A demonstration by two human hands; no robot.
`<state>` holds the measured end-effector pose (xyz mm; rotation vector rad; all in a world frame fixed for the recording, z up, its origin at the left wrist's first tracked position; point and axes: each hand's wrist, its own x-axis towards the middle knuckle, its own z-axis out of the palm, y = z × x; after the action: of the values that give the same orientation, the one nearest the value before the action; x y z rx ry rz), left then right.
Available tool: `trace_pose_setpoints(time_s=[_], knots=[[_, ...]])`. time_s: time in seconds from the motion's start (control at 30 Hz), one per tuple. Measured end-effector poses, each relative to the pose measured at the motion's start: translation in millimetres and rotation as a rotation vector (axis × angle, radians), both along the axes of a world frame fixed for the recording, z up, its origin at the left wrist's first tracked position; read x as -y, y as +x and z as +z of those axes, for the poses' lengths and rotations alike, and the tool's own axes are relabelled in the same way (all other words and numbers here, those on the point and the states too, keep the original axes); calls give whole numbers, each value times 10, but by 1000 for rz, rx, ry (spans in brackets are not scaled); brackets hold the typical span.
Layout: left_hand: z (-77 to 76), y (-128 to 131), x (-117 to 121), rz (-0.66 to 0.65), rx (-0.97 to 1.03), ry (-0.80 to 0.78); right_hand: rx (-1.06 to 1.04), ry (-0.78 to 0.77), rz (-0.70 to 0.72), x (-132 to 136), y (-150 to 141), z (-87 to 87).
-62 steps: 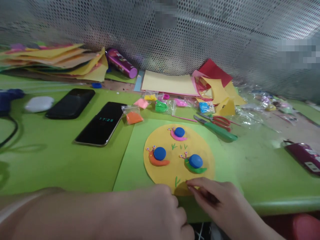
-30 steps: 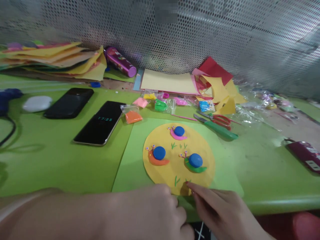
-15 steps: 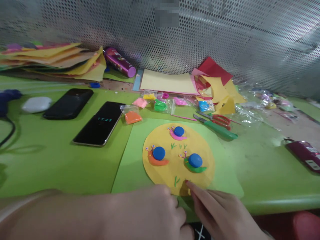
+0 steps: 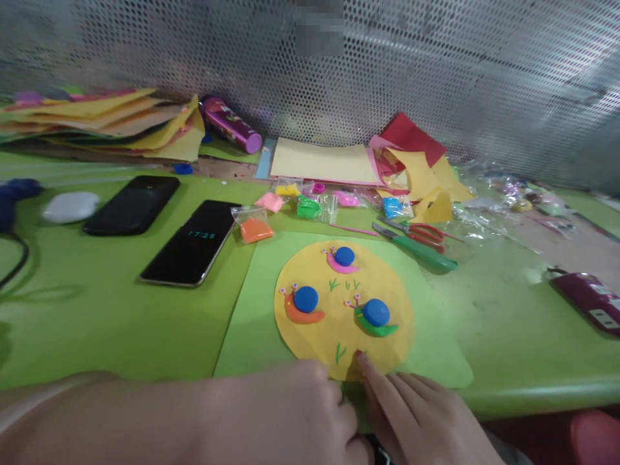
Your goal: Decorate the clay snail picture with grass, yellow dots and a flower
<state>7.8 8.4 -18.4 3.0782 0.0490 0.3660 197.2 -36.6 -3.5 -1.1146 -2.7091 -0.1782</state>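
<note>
A yellow paper circle (image 4: 334, 332) lies on a light green sheet (image 4: 252, 310). On it are three clay snails with blue round shells: a pink snail (image 4: 341, 263), an orange snail (image 4: 304, 309) and a green snail (image 4: 376, 318). Thin green grass strips (image 4: 339, 352) stick to the circle between and below them. My right hand (image 4: 416, 407) has its fingers stretched out, the index fingertip pressing the circle's lower part beside a grass bit. At the near edge, my left hand (image 4: 314, 413) is closed with fingers curled; whatever they may hold is hidden.
Beyond the sheet lie small clay bags, such as an orange one (image 4: 256, 229), plus a green-handled cutter (image 4: 421, 252) and red-handled scissors (image 4: 426, 234). Two phones (image 4: 194, 242) are at left, a maroon object (image 4: 586, 297) at right. A perforated metal panel (image 4: 242, 58) stands behind.
My right hand's index finger stays at the lower part of the circle, while its other fingers look more extended. The left hand hardly moves. The whole view shifts slightly.
</note>
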Motion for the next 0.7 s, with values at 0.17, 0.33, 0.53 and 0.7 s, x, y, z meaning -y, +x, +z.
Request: trace_pose_setpoints(time_s=[0.17,0.33,0.53,0.7], knots=[[21,-4,-4,-7,-16,-10,1,13,-10,-8,-24,-28],[26,-1,-14,-11,-23,-6,-45,-15,-36,-33,-34,-34],[10,-1,-10,-17,-31,-8,-10,-26,-18,1,-21,12],[16,-7,-14,-17,-11,-15,-32,-13,8,10,2,-6]])
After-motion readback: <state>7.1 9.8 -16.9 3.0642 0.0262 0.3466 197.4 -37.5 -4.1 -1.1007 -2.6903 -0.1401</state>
